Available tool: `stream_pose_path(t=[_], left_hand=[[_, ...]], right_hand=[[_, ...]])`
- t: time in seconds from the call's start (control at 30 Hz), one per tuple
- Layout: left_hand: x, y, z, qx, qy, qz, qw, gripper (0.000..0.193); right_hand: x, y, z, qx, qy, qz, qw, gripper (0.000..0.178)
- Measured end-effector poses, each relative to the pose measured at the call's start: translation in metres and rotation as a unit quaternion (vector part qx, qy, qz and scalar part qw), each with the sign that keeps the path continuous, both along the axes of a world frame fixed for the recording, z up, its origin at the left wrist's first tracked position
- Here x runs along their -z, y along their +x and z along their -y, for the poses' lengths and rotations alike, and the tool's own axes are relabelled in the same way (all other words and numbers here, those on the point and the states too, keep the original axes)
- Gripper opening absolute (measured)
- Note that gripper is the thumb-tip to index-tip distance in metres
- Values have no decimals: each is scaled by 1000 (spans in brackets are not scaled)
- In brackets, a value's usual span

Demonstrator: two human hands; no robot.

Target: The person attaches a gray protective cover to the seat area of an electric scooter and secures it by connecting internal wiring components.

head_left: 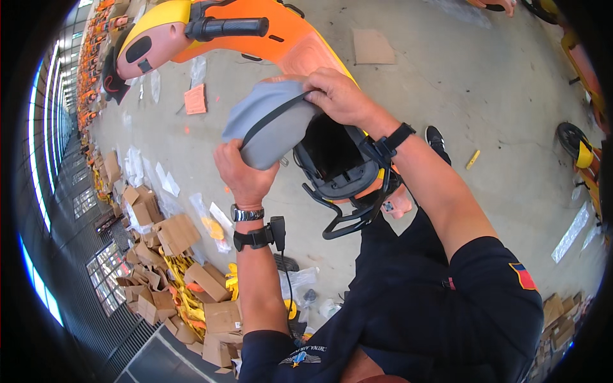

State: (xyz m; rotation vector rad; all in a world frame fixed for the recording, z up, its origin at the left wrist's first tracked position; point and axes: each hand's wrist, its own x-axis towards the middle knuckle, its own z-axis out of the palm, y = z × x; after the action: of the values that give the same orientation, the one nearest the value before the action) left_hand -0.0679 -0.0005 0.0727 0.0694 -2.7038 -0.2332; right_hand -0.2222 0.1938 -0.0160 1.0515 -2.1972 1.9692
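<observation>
Between both hands is a rounded, seat-shaped grey piece (281,142) with a black strip across it. It is tilted up over an orange-and-yellow scooter (284,41); whether it is joined to the scooter is hidden. My left hand (244,171) grips its lower left edge, fingers curled behind it. At its upper right, my right hand (337,96) pinches the edge near the end of the black strip. Just below and right of the piece gapes the scooter's dark storage compartment (329,150). A black tubular rack (341,223) juts from its rear, close to my legs.
The scooter's black handlebar grip (233,27) is at the upper left. Cardboard boxes (175,235) and plastic wrap pile up at left. On the floor lie a cardboard sheet (373,46), an orange piece (195,99) and a small yellow object (473,159). Another scooter (584,153) stands right.
</observation>
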Motion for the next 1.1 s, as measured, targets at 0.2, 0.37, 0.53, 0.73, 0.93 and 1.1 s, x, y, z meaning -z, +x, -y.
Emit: stream_pose_path(t=[0.2, 0.37, 0.53, 0.73, 0.93, 1.1], left_hand=[[-3, 11, -14, 19, -12, 14, 1000, 67], [-6, 17, -42, -4, -18, 39, 999, 74], [-14, -14, -50, 31, -37, 84, 995, 74], [-3, -27, -41, 8, -19, 94, 995, 69], [2, -46, -32, -20, -14, 90, 996, 67], [4, -77, -27, -16, -51, 42, 998, 67]], right_hand=[[-9, 17, 3, 37, -14, 113, 993, 7], [6, 33, 28, 111, -105, 322, 934, 14], [0, 31, 34, 150, -124, 317, 928, 13], [5, 19, 28, 140, -140, 340, 919, 9], [4, 8, 26, 116, -69, 413, 900, 19], [-5, -9, 29, 155, -81, 353, 919, 20]])
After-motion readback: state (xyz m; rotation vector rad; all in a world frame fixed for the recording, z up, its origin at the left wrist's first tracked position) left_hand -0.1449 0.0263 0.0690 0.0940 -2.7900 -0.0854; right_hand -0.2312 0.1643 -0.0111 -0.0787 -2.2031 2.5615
